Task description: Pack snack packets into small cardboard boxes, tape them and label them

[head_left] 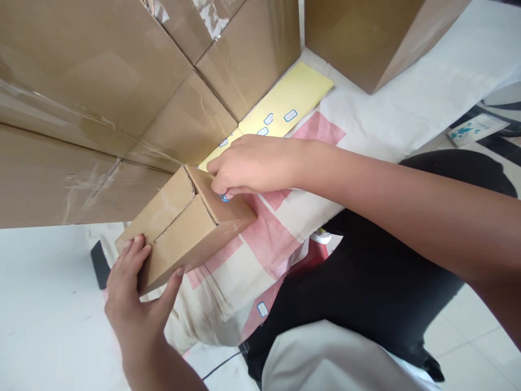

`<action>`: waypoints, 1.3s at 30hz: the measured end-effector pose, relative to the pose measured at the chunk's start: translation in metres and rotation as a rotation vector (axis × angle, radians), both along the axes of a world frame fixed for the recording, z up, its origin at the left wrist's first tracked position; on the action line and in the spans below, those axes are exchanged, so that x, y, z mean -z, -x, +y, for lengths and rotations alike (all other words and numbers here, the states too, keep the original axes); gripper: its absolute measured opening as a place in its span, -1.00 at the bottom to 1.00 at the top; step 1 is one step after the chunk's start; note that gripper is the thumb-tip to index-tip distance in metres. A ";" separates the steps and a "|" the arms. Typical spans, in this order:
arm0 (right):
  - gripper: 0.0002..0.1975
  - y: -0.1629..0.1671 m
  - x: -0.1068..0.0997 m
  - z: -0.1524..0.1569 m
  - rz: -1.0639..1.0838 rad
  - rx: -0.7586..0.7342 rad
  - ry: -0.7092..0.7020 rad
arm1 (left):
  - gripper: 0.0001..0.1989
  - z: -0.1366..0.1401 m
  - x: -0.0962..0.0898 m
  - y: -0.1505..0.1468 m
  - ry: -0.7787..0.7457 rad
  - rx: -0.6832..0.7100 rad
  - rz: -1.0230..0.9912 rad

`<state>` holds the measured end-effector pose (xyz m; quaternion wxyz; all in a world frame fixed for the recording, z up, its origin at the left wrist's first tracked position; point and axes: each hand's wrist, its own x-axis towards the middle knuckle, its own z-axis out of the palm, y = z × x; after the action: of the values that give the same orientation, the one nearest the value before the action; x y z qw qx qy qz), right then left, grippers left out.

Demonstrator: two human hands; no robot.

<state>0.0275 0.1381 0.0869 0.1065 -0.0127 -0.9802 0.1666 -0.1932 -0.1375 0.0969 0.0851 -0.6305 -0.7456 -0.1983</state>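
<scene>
A small box point(179, 228) lay at a slant on the pink-and-white cloth point(272, 244), between the person's two hands, its seamed face turned up toward the head camera. The left hand point(134, 282) had hold of the box's lower-left end, the thumb spread well away from the fingers, which rested on the seamed face while the thumb lay along the side nearer the person. The right hand point(252, 165) was curled at the opposite end, its fingertips nearly together and over a blue-edged label point(224, 197) at that end face; whether they pinched the label or pressed it against the cardboard could not be told, since the fingers covered part of it. Beneath and beyond the right hand lay a yellow sheet point(311, 84) with more such labels on it, running alongside a stack point(163, 108) of taped cartons that filled the upper left. Another carton point(354, 43) stood at the top right, past the sheet's far end. One loose label point(262, 309) lay on pink cloth near the person's black trousers point(366, 277). A dark object point(100, 265) was just beside the left hand, and a thin cable point(222, 365) ran below the cloth's edge.
</scene>
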 end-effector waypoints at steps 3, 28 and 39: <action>-0.85 -0.001 -0.002 0.002 -0.027 0.019 0.049 | -0.29 0.000 0.000 0.000 -0.010 0.001 -0.015; -0.73 0.012 0.016 0.010 0.057 0.157 0.230 | -0.29 0.001 0.001 0.000 -0.038 0.040 -0.009; -0.64 0.020 0.031 0.022 0.035 0.181 0.339 | -0.31 -0.001 0.001 0.001 -0.011 0.024 -0.041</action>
<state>0.0073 0.1603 0.0556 0.1345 -0.1155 -0.9309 0.3195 -0.1945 -0.1382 0.0956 0.0709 -0.6347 -0.7384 -0.2164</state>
